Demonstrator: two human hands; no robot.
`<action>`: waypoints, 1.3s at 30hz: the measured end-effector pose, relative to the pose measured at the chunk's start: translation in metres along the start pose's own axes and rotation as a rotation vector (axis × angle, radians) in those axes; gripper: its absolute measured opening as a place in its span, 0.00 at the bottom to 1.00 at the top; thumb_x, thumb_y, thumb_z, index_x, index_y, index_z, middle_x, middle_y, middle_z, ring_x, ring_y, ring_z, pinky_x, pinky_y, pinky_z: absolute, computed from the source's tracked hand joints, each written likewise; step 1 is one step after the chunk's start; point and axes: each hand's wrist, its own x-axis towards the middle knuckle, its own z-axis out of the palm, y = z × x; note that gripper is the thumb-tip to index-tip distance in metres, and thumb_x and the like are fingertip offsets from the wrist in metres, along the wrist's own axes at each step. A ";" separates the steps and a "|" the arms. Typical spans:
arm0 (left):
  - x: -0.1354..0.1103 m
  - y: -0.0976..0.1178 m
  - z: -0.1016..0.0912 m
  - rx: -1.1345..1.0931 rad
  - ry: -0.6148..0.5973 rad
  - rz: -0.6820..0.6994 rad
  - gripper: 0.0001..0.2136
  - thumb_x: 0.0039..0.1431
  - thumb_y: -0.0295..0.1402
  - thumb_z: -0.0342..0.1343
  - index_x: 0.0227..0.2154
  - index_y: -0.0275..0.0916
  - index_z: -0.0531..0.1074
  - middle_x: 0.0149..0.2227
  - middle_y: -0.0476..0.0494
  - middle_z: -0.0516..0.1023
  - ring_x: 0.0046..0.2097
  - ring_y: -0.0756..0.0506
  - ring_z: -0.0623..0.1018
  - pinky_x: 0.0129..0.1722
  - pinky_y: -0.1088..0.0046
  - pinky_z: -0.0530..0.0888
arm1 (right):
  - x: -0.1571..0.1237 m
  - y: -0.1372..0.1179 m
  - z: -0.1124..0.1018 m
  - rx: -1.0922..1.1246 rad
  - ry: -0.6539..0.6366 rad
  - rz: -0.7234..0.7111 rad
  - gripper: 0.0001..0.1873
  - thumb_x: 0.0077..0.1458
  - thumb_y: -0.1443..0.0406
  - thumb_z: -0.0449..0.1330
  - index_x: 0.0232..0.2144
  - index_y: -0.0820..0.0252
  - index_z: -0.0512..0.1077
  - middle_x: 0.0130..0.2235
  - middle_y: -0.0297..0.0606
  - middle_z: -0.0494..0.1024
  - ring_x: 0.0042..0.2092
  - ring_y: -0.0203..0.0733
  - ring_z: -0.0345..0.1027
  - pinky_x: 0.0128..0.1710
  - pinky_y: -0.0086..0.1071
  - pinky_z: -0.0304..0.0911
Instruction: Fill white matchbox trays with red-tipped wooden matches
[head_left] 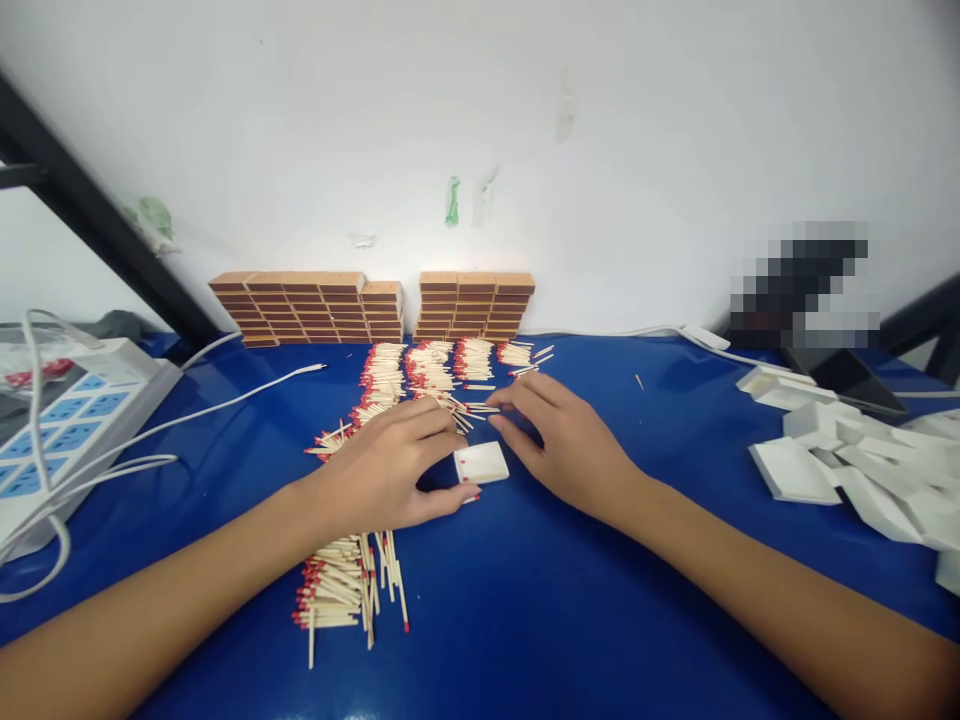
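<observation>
A small white matchbox tray (487,462) lies on the blue table with a few red match heads showing at its left end. My left hand (397,460) curls around that end, its thumb along the near side and fingers at the far side. Beside the thumb tip is a red match head. My right hand (566,435) is just beyond the tray's right side, thumb and forefinger closing around the ends of a few matchsticks (478,407). Loose red-headed matches (384,372) lie in piles behind my left hand, and another pile (330,585) sits in front of its wrist.
Stacked matchboxes (300,305) and a second stack (474,305) line the wall. Many white trays (862,450) are heaped at the right. A power strip (60,430) with white cables is at the left. A dark device (847,378) lies at the back right.
</observation>
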 end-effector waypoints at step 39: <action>0.001 0.002 0.000 -0.035 -0.031 0.002 0.16 0.69 0.45 0.57 0.49 0.39 0.76 0.51 0.42 0.80 0.52 0.42 0.78 0.55 0.60 0.75 | -0.003 0.005 0.008 -0.221 -0.076 -0.259 0.17 0.69 0.68 0.52 0.53 0.68 0.76 0.57 0.51 0.79 0.57 0.55 0.73 0.57 0.52 0.73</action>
